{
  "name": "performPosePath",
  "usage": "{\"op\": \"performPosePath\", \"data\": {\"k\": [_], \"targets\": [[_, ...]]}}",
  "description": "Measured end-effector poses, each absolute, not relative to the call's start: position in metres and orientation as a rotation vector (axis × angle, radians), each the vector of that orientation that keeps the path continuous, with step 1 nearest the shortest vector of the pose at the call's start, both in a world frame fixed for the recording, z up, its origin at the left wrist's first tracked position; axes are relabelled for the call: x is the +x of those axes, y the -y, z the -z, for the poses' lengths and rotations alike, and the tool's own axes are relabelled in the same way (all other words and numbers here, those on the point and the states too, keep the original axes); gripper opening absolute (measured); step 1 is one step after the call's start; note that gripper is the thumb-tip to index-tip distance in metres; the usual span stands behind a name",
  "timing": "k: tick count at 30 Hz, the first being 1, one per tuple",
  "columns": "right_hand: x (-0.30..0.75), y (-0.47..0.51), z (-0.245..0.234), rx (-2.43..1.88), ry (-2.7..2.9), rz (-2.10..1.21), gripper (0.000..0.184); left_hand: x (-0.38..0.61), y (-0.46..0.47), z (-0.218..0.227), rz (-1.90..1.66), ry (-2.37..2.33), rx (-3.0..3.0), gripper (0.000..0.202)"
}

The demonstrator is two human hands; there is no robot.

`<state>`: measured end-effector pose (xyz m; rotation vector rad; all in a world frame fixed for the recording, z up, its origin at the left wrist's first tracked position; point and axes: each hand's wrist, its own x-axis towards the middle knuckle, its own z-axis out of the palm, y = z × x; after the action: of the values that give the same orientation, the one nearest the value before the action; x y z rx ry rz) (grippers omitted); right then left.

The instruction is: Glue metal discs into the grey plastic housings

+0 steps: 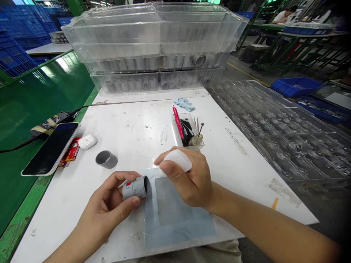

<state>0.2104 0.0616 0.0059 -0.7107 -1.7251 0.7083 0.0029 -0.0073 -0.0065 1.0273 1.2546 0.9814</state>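
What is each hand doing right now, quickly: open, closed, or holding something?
Left hand: closed, holding a grey tube.
Right hand: closed, holding a white piece.

This is a factory assembly floor. Stacked clear plastic trays of grey cylindrical parts [153,47] stand at the back of a white tabletop [131,128]. Blue plastic crates [296,86] and green metal racks [298,47] fill the hall.
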Motion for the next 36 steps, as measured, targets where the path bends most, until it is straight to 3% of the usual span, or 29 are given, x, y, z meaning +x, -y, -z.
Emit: {"op": "performPosePath", "data": {"k": [19,36], "targets": [[0.2116,-0.0595,-0.0052,-0.742,1.771,-0.712,0.039,0.002,0.0072,0.0078,-0.986,-1.236,1.038,0.024],[0.2158,-0.0579,-0.0134,-0.739,1.559,-0.978,0.045,-0.0012,0.0091,0.0115,-1.032,-1.24,1.051,0.014]]}}
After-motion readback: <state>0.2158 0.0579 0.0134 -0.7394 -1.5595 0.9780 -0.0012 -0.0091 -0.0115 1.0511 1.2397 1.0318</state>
